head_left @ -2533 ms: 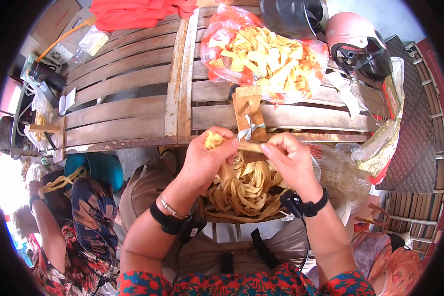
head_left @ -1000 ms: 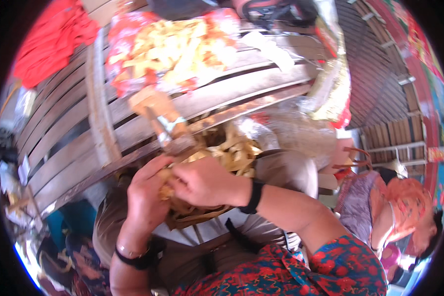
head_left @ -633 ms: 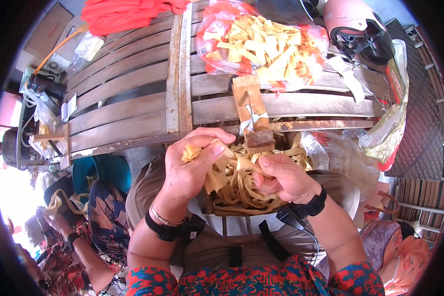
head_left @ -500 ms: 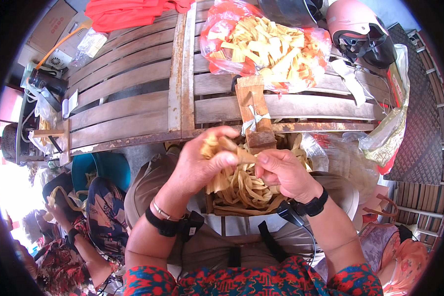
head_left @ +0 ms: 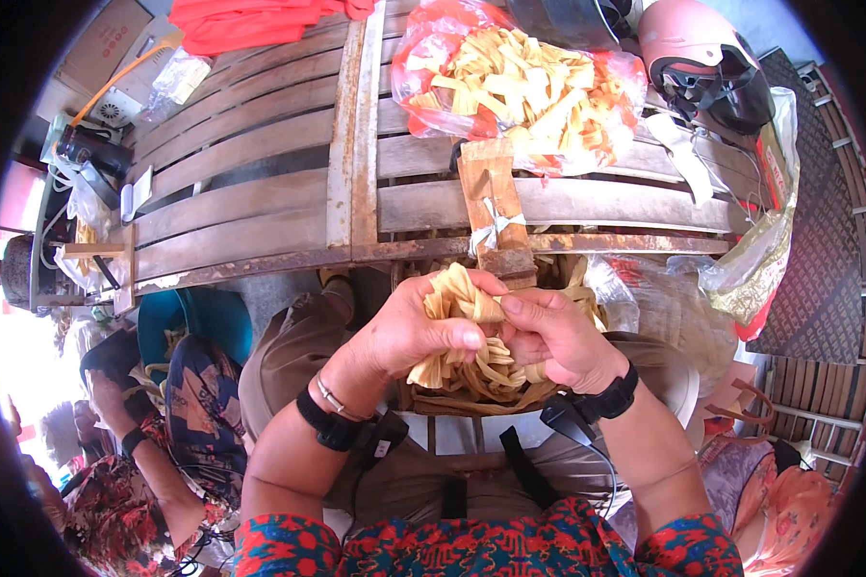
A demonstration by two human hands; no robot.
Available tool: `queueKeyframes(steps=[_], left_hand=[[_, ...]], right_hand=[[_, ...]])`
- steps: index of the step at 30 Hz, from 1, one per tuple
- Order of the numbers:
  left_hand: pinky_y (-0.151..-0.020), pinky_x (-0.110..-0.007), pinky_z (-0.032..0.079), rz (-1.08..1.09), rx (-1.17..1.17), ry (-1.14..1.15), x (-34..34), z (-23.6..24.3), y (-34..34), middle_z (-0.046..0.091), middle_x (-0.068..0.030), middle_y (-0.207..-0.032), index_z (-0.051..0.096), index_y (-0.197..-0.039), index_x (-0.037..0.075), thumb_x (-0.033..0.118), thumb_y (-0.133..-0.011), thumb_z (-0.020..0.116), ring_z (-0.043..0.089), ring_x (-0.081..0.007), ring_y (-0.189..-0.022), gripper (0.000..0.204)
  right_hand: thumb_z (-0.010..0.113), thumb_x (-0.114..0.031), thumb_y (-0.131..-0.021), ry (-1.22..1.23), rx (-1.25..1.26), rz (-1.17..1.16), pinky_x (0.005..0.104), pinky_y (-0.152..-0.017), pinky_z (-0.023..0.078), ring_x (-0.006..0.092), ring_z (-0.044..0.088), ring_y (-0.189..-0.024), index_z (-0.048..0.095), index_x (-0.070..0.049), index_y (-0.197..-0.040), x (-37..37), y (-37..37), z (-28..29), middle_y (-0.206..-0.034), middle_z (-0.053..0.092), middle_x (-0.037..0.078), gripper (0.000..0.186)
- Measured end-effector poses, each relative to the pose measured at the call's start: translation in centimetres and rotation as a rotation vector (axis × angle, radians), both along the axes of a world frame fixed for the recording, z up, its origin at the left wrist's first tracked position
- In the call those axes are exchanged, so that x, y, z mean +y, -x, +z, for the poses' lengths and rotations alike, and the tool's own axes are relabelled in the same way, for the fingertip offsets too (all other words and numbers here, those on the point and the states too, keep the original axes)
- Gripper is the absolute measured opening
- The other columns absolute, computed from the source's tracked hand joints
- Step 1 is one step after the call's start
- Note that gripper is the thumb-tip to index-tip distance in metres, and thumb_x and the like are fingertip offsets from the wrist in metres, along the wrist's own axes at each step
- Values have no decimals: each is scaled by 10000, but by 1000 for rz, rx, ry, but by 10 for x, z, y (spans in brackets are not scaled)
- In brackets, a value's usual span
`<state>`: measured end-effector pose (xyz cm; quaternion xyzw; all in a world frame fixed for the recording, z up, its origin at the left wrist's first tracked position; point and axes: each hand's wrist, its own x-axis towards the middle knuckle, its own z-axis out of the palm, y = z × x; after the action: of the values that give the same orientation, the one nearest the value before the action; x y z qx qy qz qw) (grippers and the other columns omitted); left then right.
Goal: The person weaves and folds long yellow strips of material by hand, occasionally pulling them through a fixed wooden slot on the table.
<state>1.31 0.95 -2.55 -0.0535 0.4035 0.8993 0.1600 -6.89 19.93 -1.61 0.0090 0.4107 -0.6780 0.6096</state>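
Observation:
My left hand (head_left: 404,332) is closed round a folded bundle of pale yellow flat strip (head_left: 460,296), whose loops stand up between thumb and fingers. Against the right side of this bundle my right hand (head_left: 568,341) is closed, thumb and fingers pinching its end. Below both hands, a heap of similar yellow strips (head_left: 496,367) lies in a container at my lap, partly hidden by the hands. Just beyond my fingers a wooden block (head_left: 489,183) with a peg and a tied white cloth juts over the table edge.
A slatted table (head_left: 260,207) spans the far side. On it are an open plastic bag of yellow strips (head_left: 524,77), a pink helmet (head_left: 688,43) and red cloth (head_left: 250,21). A teal tub (head_left: 216,322) stands at left, beside a seated person (head_left: 168,481). Another person's clothing (head_left: 784,500) shows at right.
My left hand has turned and come closer to the right, with the bundle now more upright and against the right fingers. The person at left has lowered their arm.

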Motion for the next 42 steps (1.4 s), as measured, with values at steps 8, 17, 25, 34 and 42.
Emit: queueKeyframes(steps=[8,17,25,34,42], left_hand=[[-490,-237,462,332,-135,128,5,23,-5,599,-60,-710,539,-893,37,-43,-778,654,552,-112,-544,182],[-580,-210,435,397,-170,305,5,13,20,586,-11,-756,587,-929,25,48,-825,662,526,-69,-625,130],[-490,-224,439,540,-354,619,3,-26,51,598,-18,-715,586,-875,24,163,-826,710,534,-79,-571,193],[-700,-271,503,-85,-206,597,17,2,5,649,-47,-861,640,-942,29,160,-841,654,593,-98,-778,166],[-634,-250,477,-287,235,227,1,43,-12,668,-27,-823,639,-1124,33,213,-848,688,606,-97,-737,334]], right_hand=[[601,-322,-914,-166,241,-50,182,-413,209,10,309,-488,629,-30,-792,-4,-1,10,-618,487,-53,318],[651,-292,-878,-351,1210,-232,251,-444,388,74,485,-492,585,-56,-801,-1,24,-6,-577,549,-5,256],[717,-230,-797,-905,1796,-256,329,-467,457,212,615,-521,571,-65,-779,-20,50,-26,-596,610,112,220],[725,-187,-758,200,1972,-189,329,-448,420,220,514,-493,544,-105,-700,-23,3,6,-580,476,36,207],[597,-114,-844,-108,1607,-212,325,-444,405,221,511,-462,573,-30,-692,-7,6,9,-558,489,86,175]])
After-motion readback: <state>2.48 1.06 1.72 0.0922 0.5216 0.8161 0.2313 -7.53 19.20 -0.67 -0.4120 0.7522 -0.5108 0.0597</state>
